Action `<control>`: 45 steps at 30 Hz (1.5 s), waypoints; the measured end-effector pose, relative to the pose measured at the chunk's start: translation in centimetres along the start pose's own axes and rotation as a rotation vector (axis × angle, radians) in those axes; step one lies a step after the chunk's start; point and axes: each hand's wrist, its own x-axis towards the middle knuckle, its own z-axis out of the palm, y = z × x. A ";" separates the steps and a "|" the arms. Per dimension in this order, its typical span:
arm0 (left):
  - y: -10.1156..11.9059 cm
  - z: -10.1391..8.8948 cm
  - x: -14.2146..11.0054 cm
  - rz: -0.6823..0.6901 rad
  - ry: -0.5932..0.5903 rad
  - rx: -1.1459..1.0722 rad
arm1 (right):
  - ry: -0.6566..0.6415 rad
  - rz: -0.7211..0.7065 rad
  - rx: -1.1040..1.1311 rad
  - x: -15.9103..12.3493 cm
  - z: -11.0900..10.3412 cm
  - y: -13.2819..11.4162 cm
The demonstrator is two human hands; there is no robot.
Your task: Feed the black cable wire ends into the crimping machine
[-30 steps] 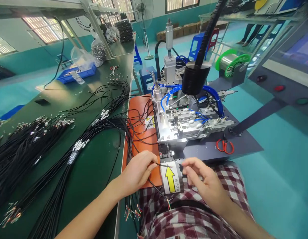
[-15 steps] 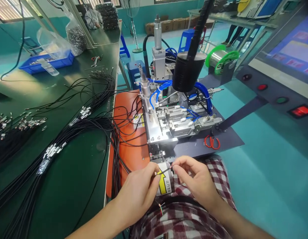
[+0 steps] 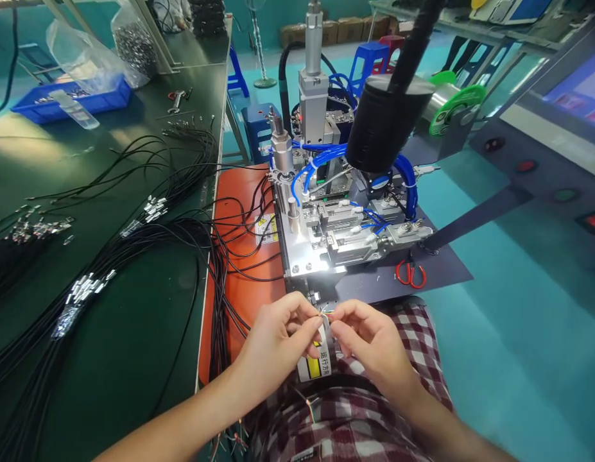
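My left hand (image 3: 280,337) and my right hand (image 3: 371,343) meet in front of my lap, both pinched at the stripped end of a black cable. Its thin coloured wires (image 3: 328,316) and some fine whitish strands show between the fingertips; the black sheath is mostly hidden. Just behind and below the fingers is a curved plate with a yellow arrow label (image 3: 313,367), partly covered by my left hand. Under it, another cable's coloured wire end (image 3: 310,409) hangs over the checked cloth on my lap.
A metal machine (image 3: 336,224) with blue air hoses stands ahead, beneath a black lamp-like cylinder (image 3: 384,125). Red-handled scissors (image 3: 411,274) lie on its base. Left, bundled black cables (image 3: 147,247) cross the green table (image 3: 147,321) onto an orange plate (image 3: 237,192). A control panel (image 3: 542,154) is at right.
My right fingers came in from apart to pinch the cable's wires. My left hand shifted its fingers toward the stripped end, and the wires fan out more. The camera view has turned.
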 end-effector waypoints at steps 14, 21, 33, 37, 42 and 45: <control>-0.4 -0.1 0.2 -0.086 -0.058 -0.320 | -0.005 -0.072 -0.044 0.9 1.3 1.0; -0.6 -0.1 0.6 -0.197 0.006 -0.424 | 0.002 -0.151 -0.217 0.8 1.4 1.2; -1.2 -0.1 0.0 -0.204 0.050 -0.375 | -0.032 -0.018 -0.102 1.0 0.8 0.0; -1.2 -0.1 0.0 -0.202 0.041 -0.366 | -0.030 0.036 -0.014 1.1 1.0 0.3; -1.1 -0.2 -0.1 -0.190 0.036 -0.351 | -0.042 0.072 0.054 1.4 0.8 0.8; -1.1 -0.2 -0.1 -0.195 0.027 -0.368 | -0.054 0.077 0.071 1.5 0.7 0.8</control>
